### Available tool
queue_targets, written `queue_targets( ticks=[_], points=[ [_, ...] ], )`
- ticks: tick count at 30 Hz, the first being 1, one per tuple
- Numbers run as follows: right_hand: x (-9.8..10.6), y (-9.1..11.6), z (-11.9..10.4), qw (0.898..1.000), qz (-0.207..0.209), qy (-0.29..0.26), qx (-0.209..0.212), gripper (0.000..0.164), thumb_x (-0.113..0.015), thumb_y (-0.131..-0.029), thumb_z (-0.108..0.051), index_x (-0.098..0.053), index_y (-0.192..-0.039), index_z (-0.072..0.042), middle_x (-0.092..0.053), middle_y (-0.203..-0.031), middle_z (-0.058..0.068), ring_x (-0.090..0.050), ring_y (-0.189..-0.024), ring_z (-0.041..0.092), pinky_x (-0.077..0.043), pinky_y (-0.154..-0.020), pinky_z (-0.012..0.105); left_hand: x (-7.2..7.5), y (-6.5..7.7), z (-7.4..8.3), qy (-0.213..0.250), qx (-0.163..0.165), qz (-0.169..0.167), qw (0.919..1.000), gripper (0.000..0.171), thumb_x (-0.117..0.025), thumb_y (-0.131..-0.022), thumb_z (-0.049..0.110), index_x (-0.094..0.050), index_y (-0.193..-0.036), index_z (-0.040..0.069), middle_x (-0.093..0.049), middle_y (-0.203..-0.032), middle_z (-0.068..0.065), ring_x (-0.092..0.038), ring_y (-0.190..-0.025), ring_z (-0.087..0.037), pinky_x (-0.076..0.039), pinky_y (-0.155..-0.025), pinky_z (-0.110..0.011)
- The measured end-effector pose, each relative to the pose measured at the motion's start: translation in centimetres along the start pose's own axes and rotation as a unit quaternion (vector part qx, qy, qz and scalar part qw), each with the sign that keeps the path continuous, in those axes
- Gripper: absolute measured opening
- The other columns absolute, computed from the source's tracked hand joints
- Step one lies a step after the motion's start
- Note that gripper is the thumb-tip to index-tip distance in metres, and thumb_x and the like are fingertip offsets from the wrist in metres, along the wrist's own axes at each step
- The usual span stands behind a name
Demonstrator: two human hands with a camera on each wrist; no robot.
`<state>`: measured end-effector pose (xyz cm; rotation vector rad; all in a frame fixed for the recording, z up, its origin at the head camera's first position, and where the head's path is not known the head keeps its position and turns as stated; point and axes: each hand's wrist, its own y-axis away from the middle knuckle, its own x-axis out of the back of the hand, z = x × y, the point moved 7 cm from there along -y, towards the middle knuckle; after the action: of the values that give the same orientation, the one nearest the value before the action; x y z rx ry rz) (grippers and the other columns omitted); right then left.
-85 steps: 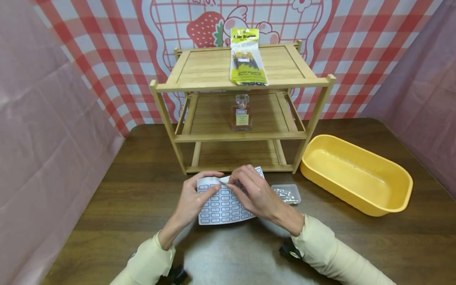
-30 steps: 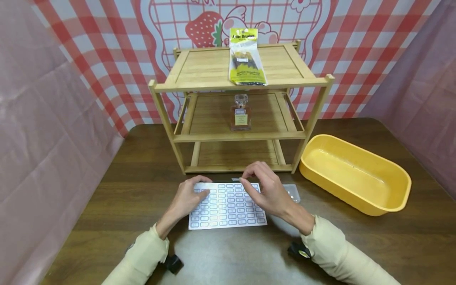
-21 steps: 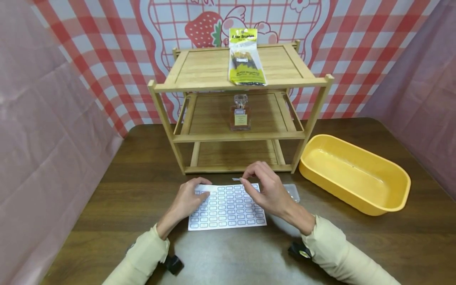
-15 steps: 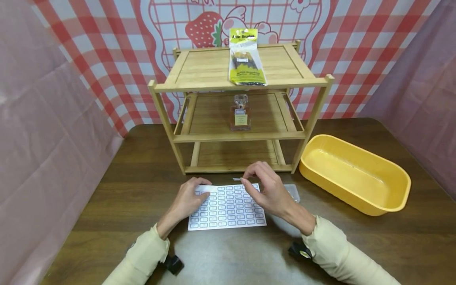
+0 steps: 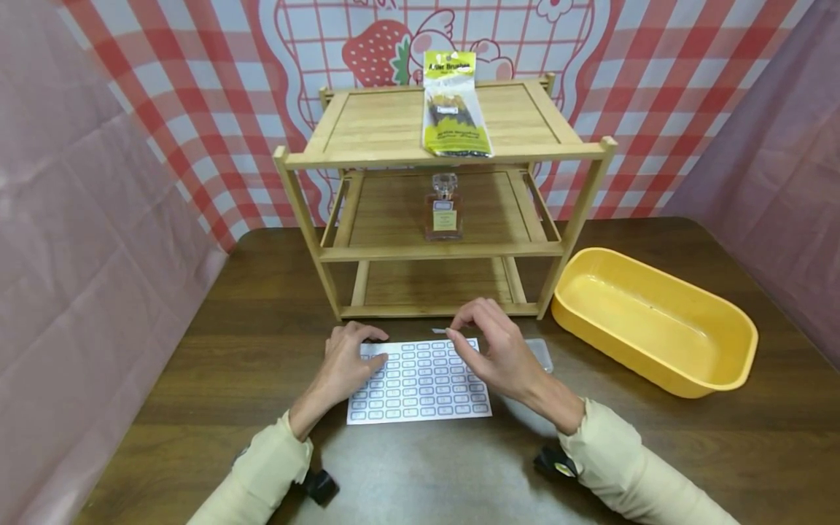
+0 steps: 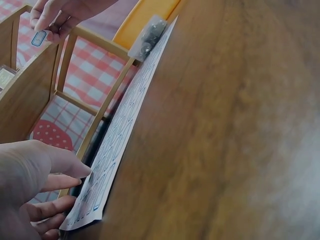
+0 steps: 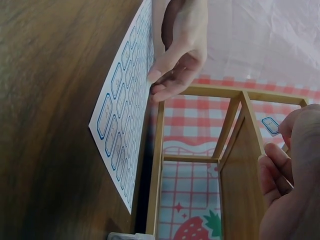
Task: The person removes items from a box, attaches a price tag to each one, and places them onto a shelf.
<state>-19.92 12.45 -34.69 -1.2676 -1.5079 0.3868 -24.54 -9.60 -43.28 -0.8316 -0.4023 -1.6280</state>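
Note:
A white sheet of blue-bordered sticker labels (image 5: 420,383) lies on the table in front of the shelf. At its upper left corner is my left hand (image 5: 344,364), thumb at the sheet's edge and fingers loosely bent beyond it. Above the far right part of the sheet, my right hand (image 5: 495,350) pinches one small label (image 5: 439,331) between thumb and forefinger. Both wrist views show that label's blue border clearly: the left wrist view has the label (image 6: 38,38) at upper left, the right wrist view has the label (image 7: 270,126) sticking out from the fingertips.
A three-tier wooden shelf (image 5: 446,251) stands behind the sheet. It bears a pack of artist brushes (image 5: 457,117) on top and a perfume bottle (image 5: 444,215) in the middle. At right are a yellow basin (image 5: 656,321) and a small clear box (image 5: 539,354), partly behind my right hand.
The label has come off the sheet into my right hand, which has moved right. The sheet now lies flat and lower. Just lately my left fingers have shifted slightly at its corner.

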Motion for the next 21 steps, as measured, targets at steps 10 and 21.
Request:
queue_targets(
  ticks=[10, 21],
  points=[
    [0.1, 0.3, 0.2, 1.0, -0.006, 0.008, -0.015, 0.009, -0.065, -0.099, -0.013, -0.063, -0.096, -0.004, -0.065, -0.095, 0.005, -0.059, -0.09, 0.022, -0.053, -0.078, 0.037, 0.1, 0.0, 2.2, 0.019, -0.049, 0.021, 0.9984, 0.018, -0.076, -0.089, 0.009, -0.075, -0.107, 0.007, -0.065, -0.115, -0.015, -0.052, -0.112, -0.034, -0.041, -0.097, -0.054],
    [-0.1, 0.8, 0.5, 1.0, -0.015, 0.009, -0.016, 0.008, -0.066, -0.099, -0.011, -0.063, -0.097, -0.004, -0.064, -0.094, 0.004, -0.059, -0.089, 0.021, -0.053, -0.077, 0.036, 0.3, 0.3, 7.7, 0.131, -0.18, 0.034, 0.9743, 0.01, -0.073, -0.096, 0.009, -0.074, -0.105, 0.006, -0.07, -0.102, -0.003, -0.063, -0.098, -0.019, -0.055, -0.088, -0.039]
  ],
)
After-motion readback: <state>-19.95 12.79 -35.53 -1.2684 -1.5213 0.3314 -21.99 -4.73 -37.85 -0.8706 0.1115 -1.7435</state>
